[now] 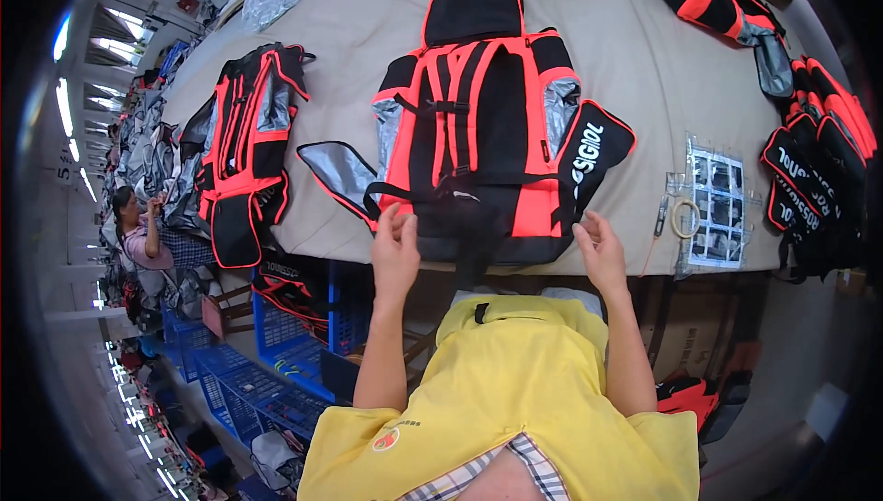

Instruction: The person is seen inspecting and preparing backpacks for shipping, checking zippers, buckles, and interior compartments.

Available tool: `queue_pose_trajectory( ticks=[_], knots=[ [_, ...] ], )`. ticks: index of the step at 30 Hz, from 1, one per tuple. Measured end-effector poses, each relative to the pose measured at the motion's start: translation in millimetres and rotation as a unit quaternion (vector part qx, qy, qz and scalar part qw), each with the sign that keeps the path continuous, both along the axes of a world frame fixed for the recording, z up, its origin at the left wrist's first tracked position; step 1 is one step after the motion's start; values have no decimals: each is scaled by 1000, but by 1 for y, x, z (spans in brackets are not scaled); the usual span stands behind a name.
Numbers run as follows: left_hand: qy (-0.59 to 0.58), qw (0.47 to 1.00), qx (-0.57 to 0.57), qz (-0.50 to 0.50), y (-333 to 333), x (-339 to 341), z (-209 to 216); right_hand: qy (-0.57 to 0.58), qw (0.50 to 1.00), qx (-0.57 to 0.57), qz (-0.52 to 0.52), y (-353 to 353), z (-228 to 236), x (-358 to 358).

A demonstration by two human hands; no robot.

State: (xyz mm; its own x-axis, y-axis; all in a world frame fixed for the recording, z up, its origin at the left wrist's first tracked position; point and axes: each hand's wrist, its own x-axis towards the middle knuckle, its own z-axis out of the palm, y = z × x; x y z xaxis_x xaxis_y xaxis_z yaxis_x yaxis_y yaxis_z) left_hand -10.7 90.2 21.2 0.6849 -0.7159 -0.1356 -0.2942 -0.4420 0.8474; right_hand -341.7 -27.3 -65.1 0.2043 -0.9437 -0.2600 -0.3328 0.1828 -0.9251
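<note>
A black and orange-red backpack (533, 115) with silver side panels lies flat on the cloth-covered table (340, 96) in front of me, its straps facing up and its top flap (473, 15) spread away from me. Two side flaps stick out: a silver one (340, 174) at left and a black one with white lettering (602, 144) at right. My left hand (395, 248) is at the pack's near left corner, fingers loosely bent and apart. Beside the near right corner is my right hand (600, 248), its fingers apart too. Neither visibly holds anything. A dark strap near the bottom edge looks blurred.
Another such backpack (244, 156) lies at left, and more (814, 170) are stacked at right. Near the right front edge are a clear sheet of small pockets (717, 211), a tape ring (685, 218) and a small tool (660, 216). Blue crates (290, 326) stand below left; a person (147, 234) sits beyond.
</note>
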Motion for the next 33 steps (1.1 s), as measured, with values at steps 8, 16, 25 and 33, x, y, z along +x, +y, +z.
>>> queue_pose_trajectory(
  ticks=[8, 16, 25, 33],
  knots=[
    [-257, 939, -17, -230, 19, 8, -32, -86, 990, -96, 55, 41, 122, 63],
    [-270, 906, -21, -327, 39, 47, -57, -463, 798, -94, 375, 74, 288, 154],
    [-220, 912, -30, -344, -13, 56, -50, -667, 730, -145, -46, 89, 318, 207],
    [-286, 893, -147, -314, -56, 3, -14, -217, 969, -83, 78, -23, 227, 100]
  ],
)
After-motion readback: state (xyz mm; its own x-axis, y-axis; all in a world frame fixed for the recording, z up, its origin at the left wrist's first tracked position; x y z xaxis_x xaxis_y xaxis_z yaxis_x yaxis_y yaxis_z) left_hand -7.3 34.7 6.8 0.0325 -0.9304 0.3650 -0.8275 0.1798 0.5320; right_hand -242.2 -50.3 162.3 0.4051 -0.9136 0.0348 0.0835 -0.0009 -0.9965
